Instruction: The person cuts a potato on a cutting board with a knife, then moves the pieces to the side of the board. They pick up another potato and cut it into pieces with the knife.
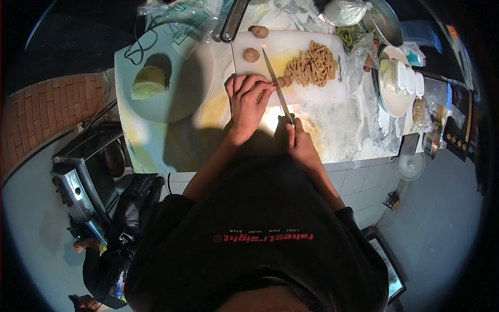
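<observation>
My right hand (301,143) is closed round the handle of a kitchen knife (277,86), whose long blade points away from me over a white cutting board (312,98). Just left of the blade, my left hand (248,104) has its fingers bent and pressed together at a brown piece, mostly hidden by the fingertips. Cut slices of a brown meatball (284,81) lie against the blade's right side. Farther up the board rest a whole meatball (251,55) and another meatball (260,32). A heap of brown strips (314,66) covers the board's right part.
A cabbage piece (149,83) sits on a large round plate (200,96) at the left. Behind the board lies a black-handled utensil (235,21). Plastic bags, green leaves (352,37) and a tray with white containers (400,78) crowd the right. Another person (106,270) is at lower left.
</observation>
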Demonstrator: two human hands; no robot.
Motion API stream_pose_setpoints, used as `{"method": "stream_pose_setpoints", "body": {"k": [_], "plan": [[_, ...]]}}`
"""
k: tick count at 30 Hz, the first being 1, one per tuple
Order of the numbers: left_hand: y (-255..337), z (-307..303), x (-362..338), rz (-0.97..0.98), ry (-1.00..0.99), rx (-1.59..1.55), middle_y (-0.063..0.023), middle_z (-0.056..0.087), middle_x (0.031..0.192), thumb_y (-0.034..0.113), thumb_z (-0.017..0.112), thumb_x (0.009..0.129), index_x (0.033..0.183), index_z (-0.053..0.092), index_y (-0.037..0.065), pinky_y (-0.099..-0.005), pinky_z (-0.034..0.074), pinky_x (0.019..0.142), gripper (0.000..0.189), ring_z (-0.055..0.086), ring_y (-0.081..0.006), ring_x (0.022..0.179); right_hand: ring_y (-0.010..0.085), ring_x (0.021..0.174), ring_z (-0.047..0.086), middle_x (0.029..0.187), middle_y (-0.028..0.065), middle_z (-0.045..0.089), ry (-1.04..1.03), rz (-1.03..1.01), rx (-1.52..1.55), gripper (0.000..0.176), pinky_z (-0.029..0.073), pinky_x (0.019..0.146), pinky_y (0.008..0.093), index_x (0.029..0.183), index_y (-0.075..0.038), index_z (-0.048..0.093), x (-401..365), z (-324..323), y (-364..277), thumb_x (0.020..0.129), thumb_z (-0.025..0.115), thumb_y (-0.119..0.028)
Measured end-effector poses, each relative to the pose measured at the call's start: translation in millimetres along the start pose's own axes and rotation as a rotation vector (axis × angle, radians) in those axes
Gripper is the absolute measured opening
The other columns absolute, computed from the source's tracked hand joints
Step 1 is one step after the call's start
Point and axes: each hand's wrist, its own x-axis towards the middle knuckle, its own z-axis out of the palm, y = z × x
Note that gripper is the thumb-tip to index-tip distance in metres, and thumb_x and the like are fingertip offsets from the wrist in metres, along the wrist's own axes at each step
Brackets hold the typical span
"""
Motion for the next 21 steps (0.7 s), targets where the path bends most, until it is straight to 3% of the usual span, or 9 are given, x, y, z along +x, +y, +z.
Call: {"method": "stream_pose_setpoints", "body": {"k": [4,6,21], "plan": [[-1.3,1.9,-2.1,0.01,0.034,0.03,0.0039,0.067,0.095,0.017,0.078,0.082,0.088,0.072,0.014,-0.0369,0.036,0.094,0.009,0.057,-0.0193,0.096,0.0547,0.068,0.06,0.068,0.0313,0.061,0.056,0.051,-0.191,0.031,0.045,0.058,0.0586,0.11,-0.001,0.041,-3.3,3.0,-11.3,0.109,0.042,-0.031],[-1.8,1.6,-2.6,0.017,0.03,0.033,0.0036,0.067,0.096,0.016,0.077,0.082,0.089,0.072,0.013,-0.0372,0.036,0.095,0.009,0.057,-0.0196,0.097,0.0539,0.074,0.064,0.075,0.034,0.065,0.027,0.088,-0.291,0.032,0.051,0.063,0.0612,0.116,0.0,0.041,-1.9,3.7,-12.5,0.108,0.042,-0.031],[0.9,3.2,-5.1,0.062,0.055,0.1,0.0001,0.064,0.102,0.016,0.074,0.086,0.099,0.07,0.014,-0.0386,0.036,0.096,0.014,0.056,-0.0225,0.099,0.0535,0.076,0.062,0.074,0.0322,0.064,0.031,-0.053,-0.134,0.034,0.049,0.068,0.059,0.114,0.003,0.049,-27.2,-28.5,9.7,0.107,0.046,-0.031]]}}
